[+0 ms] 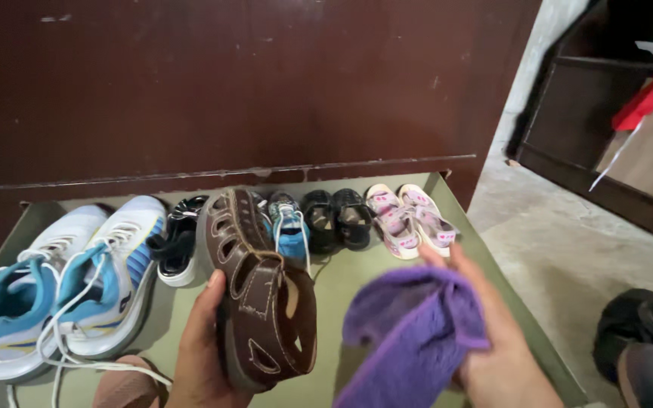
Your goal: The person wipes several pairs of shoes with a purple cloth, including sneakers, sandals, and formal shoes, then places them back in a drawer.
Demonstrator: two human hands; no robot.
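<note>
— Where is there room on the green shelf (508, 291)?
— Bare strip at front centre. Behind it a row of small shoes (341, 219) blocks; white-and-blue sneakers (62, 291) crowd the left.
— Above?
— The dark wooden panel (266, 83) closes off the back.

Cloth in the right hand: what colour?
Purple cloth, held in the right hand; head view.

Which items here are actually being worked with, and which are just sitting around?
In hand:
left hand holding brown leather sandal
right hand holding purple fluffy cloth

Lying about:
white-and-blue laced sneakers
small black sandals
small pink sandals
</note>
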